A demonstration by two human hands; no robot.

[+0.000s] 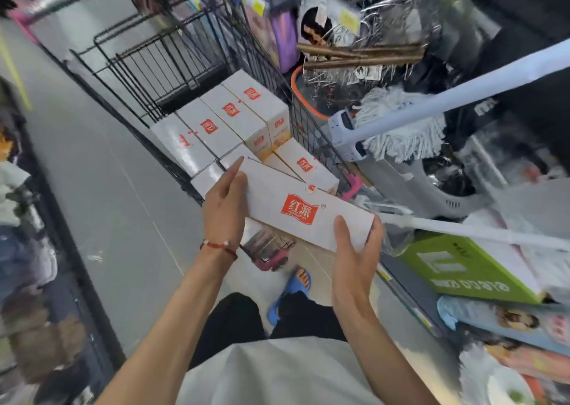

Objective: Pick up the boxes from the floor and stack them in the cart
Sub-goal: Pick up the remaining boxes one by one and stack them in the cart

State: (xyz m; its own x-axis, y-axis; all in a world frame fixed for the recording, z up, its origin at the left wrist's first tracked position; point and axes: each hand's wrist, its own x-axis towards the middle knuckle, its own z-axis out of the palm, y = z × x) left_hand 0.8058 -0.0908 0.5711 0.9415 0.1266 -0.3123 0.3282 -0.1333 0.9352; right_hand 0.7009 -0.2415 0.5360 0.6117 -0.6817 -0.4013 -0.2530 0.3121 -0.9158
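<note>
Fingers [374,235] of my right hand [354,250] wrap round the near right end of the box [308,216], thumb flat on the top face. My left hand [223,207] clamps the opposite end, one finger lying straight along the short edge. Both hands hold the box clear of the floor [108,188], just above the near end of the cart [172,65].

Container: the cart is a black wire basket with open grid walls. Contents: a row of four boxes [222,117] side by side, logo faces up, long axes parallel. More boxes of the same kind sit lower at the near end, partly hidden under the held box.

Orientation: the held box is a long, flat rectangular carton. Its long axis runs across my body, with the left end farther away toward the cart and the right end nearer. The broad face with the red logo points up.

Material: smooth white cardboard, sharp edges, red print. Beside the cart on my right are a mop [401,127] with a stringy pale head and a green carton [462,265].
</note>
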